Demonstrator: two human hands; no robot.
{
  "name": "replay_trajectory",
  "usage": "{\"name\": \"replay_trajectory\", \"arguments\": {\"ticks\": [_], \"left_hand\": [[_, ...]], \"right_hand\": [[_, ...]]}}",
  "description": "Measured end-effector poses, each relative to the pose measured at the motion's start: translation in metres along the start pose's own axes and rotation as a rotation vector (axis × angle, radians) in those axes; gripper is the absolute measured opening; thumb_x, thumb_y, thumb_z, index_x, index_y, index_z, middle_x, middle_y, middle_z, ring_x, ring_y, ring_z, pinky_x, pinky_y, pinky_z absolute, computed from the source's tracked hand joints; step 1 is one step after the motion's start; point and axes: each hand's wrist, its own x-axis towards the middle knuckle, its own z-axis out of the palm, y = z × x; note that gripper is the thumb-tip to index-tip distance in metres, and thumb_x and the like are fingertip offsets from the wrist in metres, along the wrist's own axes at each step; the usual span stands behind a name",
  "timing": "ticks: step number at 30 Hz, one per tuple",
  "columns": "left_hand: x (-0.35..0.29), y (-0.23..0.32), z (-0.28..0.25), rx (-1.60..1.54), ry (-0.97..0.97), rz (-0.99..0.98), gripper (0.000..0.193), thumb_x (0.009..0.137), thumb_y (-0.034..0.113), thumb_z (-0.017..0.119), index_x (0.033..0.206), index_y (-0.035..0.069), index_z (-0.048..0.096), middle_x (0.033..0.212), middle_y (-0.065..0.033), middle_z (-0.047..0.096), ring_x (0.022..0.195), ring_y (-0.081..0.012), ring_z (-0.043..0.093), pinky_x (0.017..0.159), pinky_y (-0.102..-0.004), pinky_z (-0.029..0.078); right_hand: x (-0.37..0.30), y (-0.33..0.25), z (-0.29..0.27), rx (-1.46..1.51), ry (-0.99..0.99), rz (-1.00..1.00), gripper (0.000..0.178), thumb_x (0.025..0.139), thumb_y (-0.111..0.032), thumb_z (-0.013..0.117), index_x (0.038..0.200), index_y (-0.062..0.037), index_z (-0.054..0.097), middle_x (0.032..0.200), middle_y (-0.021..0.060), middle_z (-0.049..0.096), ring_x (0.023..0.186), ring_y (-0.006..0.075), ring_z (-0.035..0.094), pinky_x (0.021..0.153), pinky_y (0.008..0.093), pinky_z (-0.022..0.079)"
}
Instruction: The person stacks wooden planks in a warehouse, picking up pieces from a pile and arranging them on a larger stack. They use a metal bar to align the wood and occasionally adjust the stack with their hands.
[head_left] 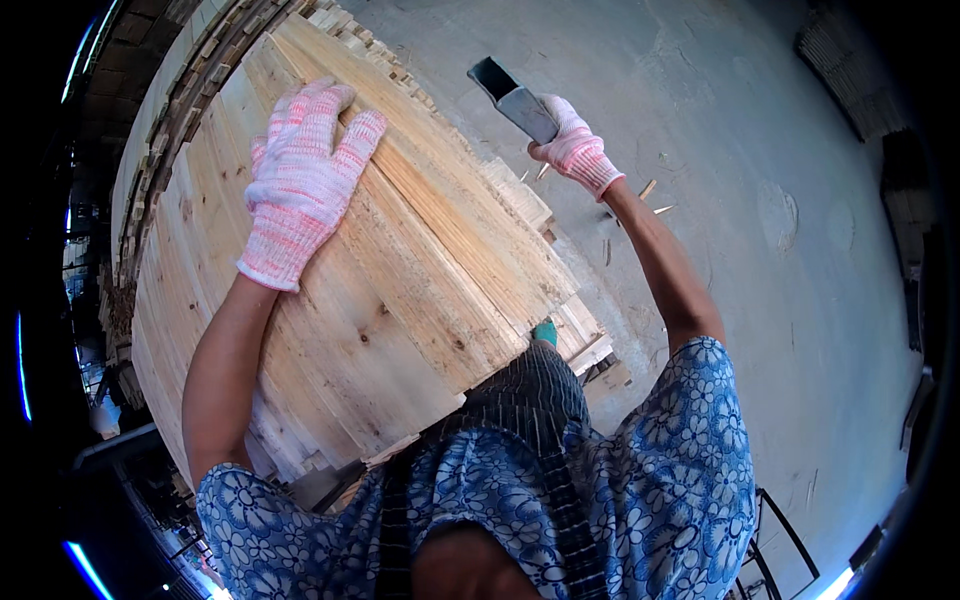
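Note:
Wooden boards (330, 340) lie side by side in a wide layer on top of a stack. My left hand (300, 185), in a pink and white knit glove, rests on them with its fingers spread, near the far end. Beneath its fingertips runs the edge of a board at the right (450, 240), which sits slightly askew. My right hand (575, 148), gloved alike, is wrapped round a grey hollow rectangular tube (518, 103) and holds it over the floor, right of the stack. The tube's open end points up and left.
More stacked wood (165, 160) stands along the far left. Short board ends (520, 195) jut out below the layer on the right. Wood splinters (648, 189) are scattered on the concrete floor (780, 290). Slatted bundles (850, 70) stand at the far right.

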Motion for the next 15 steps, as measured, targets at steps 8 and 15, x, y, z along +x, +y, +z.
{"name": "replay_trajectory", "arguments": {"ticks": [8,15], "left_hand": [[-0.002,-0.006,-0.001,0.0,-0.021,0.003,0.052,0.096,0.05,0.057,0.131,0.012,0.058,0.143,-0.0094,0.052,0.137,-0.0288,0.042,0.11,-0.0532,0.032],[-0.005,0.007,-0.011,0.076,-0.068,-0.072,0.057,0.096,0.053,0.055,0.134,0.012,0.056,0.149,-0.0084,0.047,0.144,-0.0299,0.034,0.112,-0.0589,0.027]], "right_hand": [[-0.008,-0.079,-0.052,0.123,0.013,0.073,0.073,0.071,-0.02,0.079,0.138,-0.0111,0.052,0.118,0.0139,0.061,0.106,0.0266,0.063,0.09,0.0377,0.052],[-0.008,-0.084,-0.021,0.192,0.015,-0.005,0.072,0.07,-0.017,0.079,0.135,-0.0036,0.05,0.115,0.015,0.061,0.107,0.0284,0.062,0.096,0.0386,0.049]]}}
